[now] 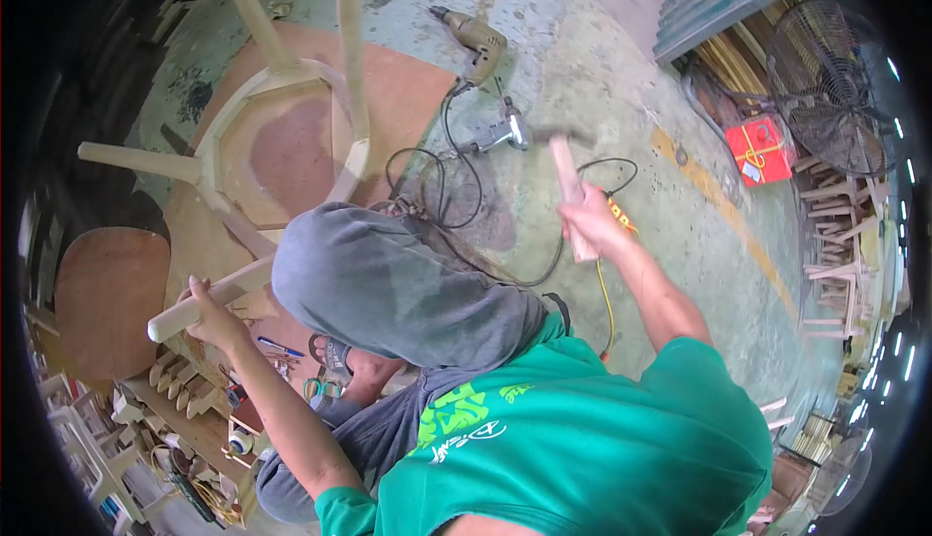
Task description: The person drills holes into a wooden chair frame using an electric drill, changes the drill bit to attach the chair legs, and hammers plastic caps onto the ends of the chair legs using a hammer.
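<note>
My left hand [216,322] is closed around a pale wooden leg [247,281] near its outer end. That leg belongs to an upturned wooden frame [221,121] with several legs, standing on a flat reddish-brown board [403,80]. Part of the frame is hidden behind my bent knee. My right hand [592,217] grips a hammer [566,167] by its light wooden handle, raised well to the right of the frame. The hammer's dark head is blurred and points away from me.
A corded drill [476,41] and a silver power tool [510,128] lie on the concrete floor, with cables [466,196] looping between them and me. A fan [825,89] and a red box [759,150] stand far right. Wooden pieces [180,381] and hand tools lie at lower left.
</note>
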{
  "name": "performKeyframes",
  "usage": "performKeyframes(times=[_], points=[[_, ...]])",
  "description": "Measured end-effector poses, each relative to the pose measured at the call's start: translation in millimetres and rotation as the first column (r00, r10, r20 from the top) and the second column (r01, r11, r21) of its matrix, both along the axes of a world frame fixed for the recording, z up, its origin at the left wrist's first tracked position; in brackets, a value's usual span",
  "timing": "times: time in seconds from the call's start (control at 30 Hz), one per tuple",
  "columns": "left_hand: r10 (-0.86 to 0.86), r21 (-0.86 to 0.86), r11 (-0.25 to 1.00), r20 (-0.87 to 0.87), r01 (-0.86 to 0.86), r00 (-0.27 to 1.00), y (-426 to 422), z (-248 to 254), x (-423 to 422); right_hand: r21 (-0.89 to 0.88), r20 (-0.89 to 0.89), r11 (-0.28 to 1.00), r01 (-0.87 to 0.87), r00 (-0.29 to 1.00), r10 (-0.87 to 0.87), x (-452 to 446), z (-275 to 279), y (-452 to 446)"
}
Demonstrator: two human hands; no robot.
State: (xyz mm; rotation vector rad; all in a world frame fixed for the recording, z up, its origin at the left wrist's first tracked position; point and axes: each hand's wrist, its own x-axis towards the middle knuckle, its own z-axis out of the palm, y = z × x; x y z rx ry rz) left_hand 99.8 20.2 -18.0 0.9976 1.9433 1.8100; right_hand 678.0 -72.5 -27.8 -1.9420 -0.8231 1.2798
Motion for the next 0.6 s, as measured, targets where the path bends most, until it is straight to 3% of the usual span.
performKeyframes(times=[0.03, 0.13, 0.17, 0.23, 0.27, 0.3, 0.33, 0.37, 0.4, 0.47, 0.5, 0.53, 0.57, 0.6], points=[[0.004, 0.007, 1.0, 0.009, -0.004, 1.0, 0, -2, -1, -0.121, -0.022, 0.992, 0.03, 0.999, -0.033, 2, -11, -19], [-0.03, -0.062, 0.998, -0.013, 0.029, 0.999, -1, -7, 1, -0.265, -0.115, 0.963, 0.046, 0.99, -0.08, 9, -58, -55], [-0.021, -0.074, 0.997, -0.011, 0.02, 1.0, -1, 1, 8, -0.193, -0.071, 0.978, 0.075, 0.993, -0.09, 5, -54, -64], [-0.046, -0.383, 0.919, 0.131, 0.093, 0.99, -11, 22, 23, -0.045, -0.015, 0.998, 0.033, 0.999, -0.034, -13, -46, -67], [-0.137, -0.504, 0.838, 0.178, 0.209, 0.975, -22, 25, 10, 0.082, 0.136, 0.996, -0.031, 0.99, 0.019, -7, -51, -64], [-0.273, -0.741, 0.611, 0.132, 0.278, 0.953, -30, 25, -13, 0.216, 0.267, 0.969, -0.119, 0.962, 0.058, -9, -59, -52], [-0.638, -0.88, 0.396, -0.058, 0.262, 0.768, -37, 31, -27, 0.039, 0.301, 0.995, -0.093, 0.951, 0.077, -37, -1, -21], [-0.801, -0.956, 0.189, -0.018, 0.224, 0.598, -45, 67, -16, 0.216, 0.227, 0.972, -0.096, 0.973, 0.045, -40, 9, -6], [-0.788, -0.767, 0.426, -0.054, 0.479, 0.613, -60, 101, 5, 0.404, 0.235, 0.899, -0.168, 0.969, 0.076, -59, 30, 14], [-0.717, -0.617, 0.564, -0.036, 0.549, 0.697, -74, 159, 39, 0.66, 0.27, 0.678, -0.323, 0.944, 0.187, -111, 86, 52], [-0.704, -0.426, 0.649, -0.022, 0.631, 0.709, -82, 180, 54, 0.735, 0.294, 0.553, -0.393, 0.919, 0.262, -144, 121, 69], [-0.668, -0.177, 0.727, 0.035, 0.663, 0.743, -88, 191, 70, 0.759, 0.25, 0.504, -0.413, 0.899, 0.36, -183, 151, 74], [-0.596, -0.04, 0.797, 0.107, 0.603, 0.795, -97, 213, 93, 0.778, 0.334, 0.353, -0.52, 0.818, 0.468, -220, 178, 77], [-0.547, -0.021, 0.835, 0.06, 0.549, 0.835, -104, 232, 93, 0.732, 0.494, 0.142, -0.667, 0.662, 0.564, -250, 198, 70]])
